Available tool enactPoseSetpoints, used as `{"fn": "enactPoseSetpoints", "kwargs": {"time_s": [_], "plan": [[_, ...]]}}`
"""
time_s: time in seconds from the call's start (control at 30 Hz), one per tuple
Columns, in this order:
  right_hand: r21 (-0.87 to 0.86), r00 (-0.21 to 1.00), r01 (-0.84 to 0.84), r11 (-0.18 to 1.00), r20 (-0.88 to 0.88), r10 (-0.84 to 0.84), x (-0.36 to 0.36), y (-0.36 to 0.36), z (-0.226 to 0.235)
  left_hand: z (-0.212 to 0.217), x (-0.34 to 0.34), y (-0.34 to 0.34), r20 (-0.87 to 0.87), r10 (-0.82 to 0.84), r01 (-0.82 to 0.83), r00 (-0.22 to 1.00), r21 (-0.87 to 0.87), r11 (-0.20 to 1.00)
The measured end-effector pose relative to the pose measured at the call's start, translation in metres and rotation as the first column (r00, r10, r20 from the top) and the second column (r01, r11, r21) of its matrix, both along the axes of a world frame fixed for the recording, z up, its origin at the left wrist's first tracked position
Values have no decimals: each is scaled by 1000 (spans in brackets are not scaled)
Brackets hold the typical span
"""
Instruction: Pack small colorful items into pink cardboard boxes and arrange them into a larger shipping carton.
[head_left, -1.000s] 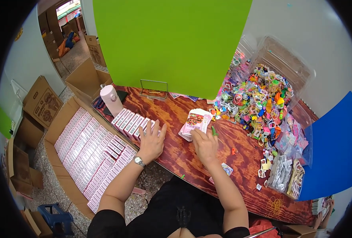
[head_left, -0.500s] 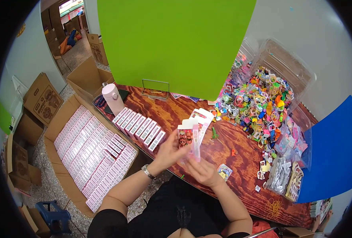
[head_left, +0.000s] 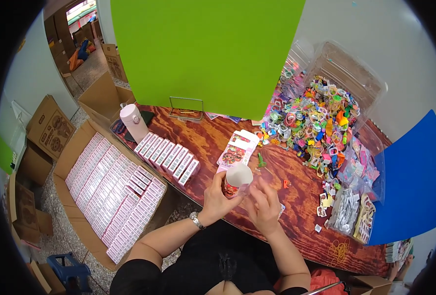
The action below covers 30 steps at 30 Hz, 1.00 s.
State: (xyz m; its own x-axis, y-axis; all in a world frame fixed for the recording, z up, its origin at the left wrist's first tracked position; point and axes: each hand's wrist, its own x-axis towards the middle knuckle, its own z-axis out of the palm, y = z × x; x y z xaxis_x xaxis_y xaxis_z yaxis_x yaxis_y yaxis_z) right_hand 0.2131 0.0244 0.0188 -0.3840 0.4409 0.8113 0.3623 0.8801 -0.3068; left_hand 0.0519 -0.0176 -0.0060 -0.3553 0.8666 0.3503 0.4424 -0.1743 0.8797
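Note:
My left hand (head_left: 219,199) is wrapped round a small printed carton (head_left: 239,176), its top open toward me and its white inside showing. Close against the carton's right side is my right hand (head_left: 264,204), fingers bent in and slightly blurred; they seem to grip its lower edge. Just beyond the carton lie flat, unfolded pink-and-white cartons (head_left: 236,151) with printed pictures. A green toy piece (head_left: 261,160) rests to their right. On the left of the table stands a row of filled-out pink-and-white cartons (head_left: 168,156).
A large cardboard box (head_left: 87,129) at the left holds rows of packed cartons. A pink bottle (head_left: 134,122) stands behind the carton row. Colourful trinkets (head_left: 321,118) are heaped at the right. A green board (head_left: 205,59) and a blue sheet (head_left: 412,182) border the table. Rubber bands (head_left: 339,250) lie near the front edge.
The carton, seen folded flat before, is now opened out into a tube. My right hand has moved up and right from its lower end. The view has shifted slightly.

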Motion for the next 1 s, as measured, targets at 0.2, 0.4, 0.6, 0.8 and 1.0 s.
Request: {"fn": "enactPoseSetpoints", "kwargs": {"time_s": [0.2,0.4,0.6,0.8,1.0], "plan": [[-14,991,73,997,112,-71,3,-2,10,6,3,-5,-141,-34,55,989,147,988],[-286,991,-44,957,108,78,16,-7,21,1,-6,-5,-344,-135,214,929,203,956],[-809,853,-424,408,-507,-120,10,-5,-3,-2,-2,-8,-448,-73,193,891,227,955],[-780,954,-249,574,-299,9,1,-15,13,-1,-2,-9,-448,-70,181,891,211,961],[-727,987,-105,679,-162,-20,-1,-14,10,2,-1,-11,-539,-32,176,841,217,960]]}}
